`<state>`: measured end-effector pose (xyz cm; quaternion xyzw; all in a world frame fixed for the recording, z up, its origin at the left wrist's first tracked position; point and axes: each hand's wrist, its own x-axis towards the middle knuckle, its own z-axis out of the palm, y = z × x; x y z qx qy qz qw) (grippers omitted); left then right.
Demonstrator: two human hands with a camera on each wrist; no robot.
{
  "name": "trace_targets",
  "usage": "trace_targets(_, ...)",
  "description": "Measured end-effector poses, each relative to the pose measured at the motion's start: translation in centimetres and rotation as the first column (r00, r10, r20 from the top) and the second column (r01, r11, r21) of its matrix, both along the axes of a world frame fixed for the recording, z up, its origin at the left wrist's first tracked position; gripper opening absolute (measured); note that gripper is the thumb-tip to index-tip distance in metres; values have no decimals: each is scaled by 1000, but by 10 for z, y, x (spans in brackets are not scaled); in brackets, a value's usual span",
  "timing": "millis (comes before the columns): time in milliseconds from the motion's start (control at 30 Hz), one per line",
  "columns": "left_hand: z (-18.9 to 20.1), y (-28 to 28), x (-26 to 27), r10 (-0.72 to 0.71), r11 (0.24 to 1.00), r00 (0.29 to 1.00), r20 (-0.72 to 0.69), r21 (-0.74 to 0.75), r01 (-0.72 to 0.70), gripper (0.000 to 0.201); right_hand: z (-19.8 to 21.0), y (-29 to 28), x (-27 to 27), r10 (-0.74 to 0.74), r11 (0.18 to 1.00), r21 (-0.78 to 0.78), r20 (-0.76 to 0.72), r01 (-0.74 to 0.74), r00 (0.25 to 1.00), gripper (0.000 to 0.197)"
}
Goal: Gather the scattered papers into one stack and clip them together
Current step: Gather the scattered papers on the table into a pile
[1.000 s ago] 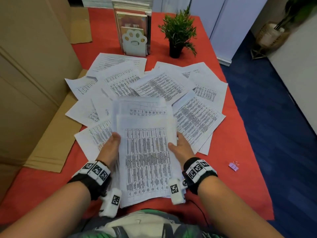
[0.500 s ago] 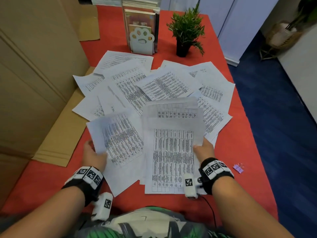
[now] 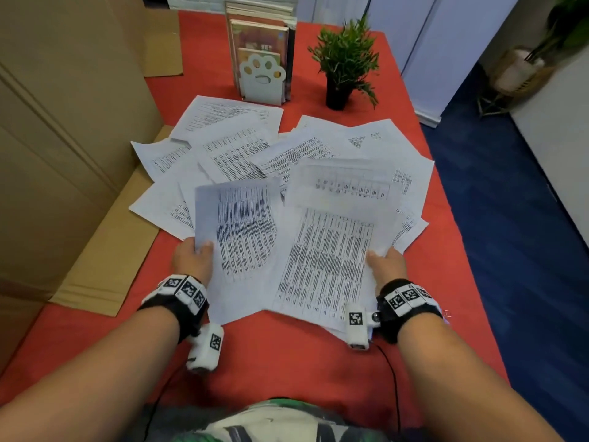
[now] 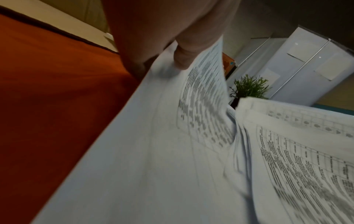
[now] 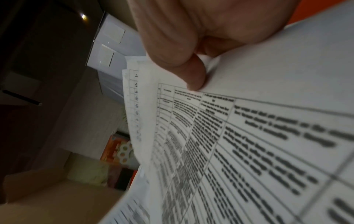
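Observation:
Printed white sheets lie fanned over the red tablecloth. My left hand (image 3: 195, 257) pinches a single curled sheet (image 3: 242, 231) at its left edge, thumb on top; in the left wrist view the left hand (image 4: 178, 50) has its thumb pressed on that sheet (image 4: 203, 97). My right hand (image 3: 384, 263) grips a small stack of sheets (image 3: 328, 256) by its right edge; in the right wrist view the right hand (image 5: 193, 72) has its thumb on the stack (image 5: 249, 144). The loose sheet overlaps the stack's left side. Several scattered sheets (image 3: 229, 151) lie behind. The clip is not visible.
A book holder with a paw cut-out (image 3: 262, 74) and a small potted plant (image 3: 345, 62) stand at the table's far end. Cardboard boxes (image 3: 63, 122) line the left side, with a flat cardboard sheet (image 3: 105, 250) beside them. The table's right edge drops to blue floor (image 3: 510, 250).
My left hand let go of the stack, took a separate sheet from the left and lifted it toward the stack. My right hand carried the stack to the right.

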<state>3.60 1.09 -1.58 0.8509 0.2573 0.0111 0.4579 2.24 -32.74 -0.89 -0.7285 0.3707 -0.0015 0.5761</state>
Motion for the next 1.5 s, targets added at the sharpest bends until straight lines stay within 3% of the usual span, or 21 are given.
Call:
trace_targets(100, -2, -4, 9, -44, 997, 999, -14, 70, 45, 20, 0, -19, 11, -44, 993, -112, -34, 40, 998, 25)
trace_targets(267, -3, -8, 8, -126, 983, 992, -22, 131, 128, 19, -7, -34, 19, -158, 929, -364, -246, 60, 956, 32)
trace_targets(333, -2, -11, 5, -143, 983, 989, -42, 107, 147, 20, -11, -32, 21, -111, 925, -380, -265, 2, 958, 31)
trace_targets(467, 5, -15, 0, -88, 995, 995, -53, 43, 91, 29, -13, -27, 22, -74, 910, -415, -158, 2, 985, 22)
trace_targets(567, 10, -15, -5, -11, 995, 1000, -10, -103, 10, 65, -13, -26, 17, -113, 914, -397, -68, 77, 991, 20)
trace_targets(633, 11, -10, -9, 9, 987, 1000, -10, -160, -11, 73, -13, -25, 12, -132, 914, -389, -4, 120, 991, 20)
trace_targets(733, 5, 4, -18, -32, 998, 997, -75, -50, 28, 47, -6, -24, -1, -117, 956, -266, 51, 127, 992, 37)
trace_targets(867, 0, 19, -31, -66, 996, 990, -128, 49, 73, 24, 0, -21, -15, -107, 982, -151, 82, 118, 991, 76)
trace_targets(900, 0, 22, -34, -71, 994, 989, -128, 69, 80, 22, -4, -24, -16, -99, 980, -168, 50, 106, 994, 74)
trace_targets(967, 3, 25, -39, -53, 996, 991, -124, 62, 61, 24, -8, -25, -17, -27, 980, -198, -38, 19, 999, 50)
trace_targets(1067, 9, 25, -46, 21, 999, 991, -134, -32, -26, 33, -12, -23, -17, 70, 965, -242, -148, -105, 987, 21)
trace_targets(1167, 9, 28, -50, 14, 995, 982, -186, -98, -33, 35, -24, -28, -18, 71, 935, -325, -225, -144, 972, 35)
trace_targets(1300, 9, 28, -53, -36, 995, 973, -227, -103, 13, 32, -8, -16, -27, 108, 901, -390, -223, -190, 969, 31)
trace_targets(1367, 10, 26, -55, -49, 996, 975, -216, -90, 30, 31, 1, -11, -30, 126, 915, -366, -139, -169, 982, 22)
trace_targets(1433, 10, 24, -58, -22, 997, 981, -193, -80, 6, 32, 11, -6, -34, 136, 965, -234, 43, -122, 990, 9)
trace_targets(1500, 12, 28, -59, 56, 997, 982, -180, -41, -65, 31, 23, 1, -34, 118, 980, -177, 144, -92, 982, 12)
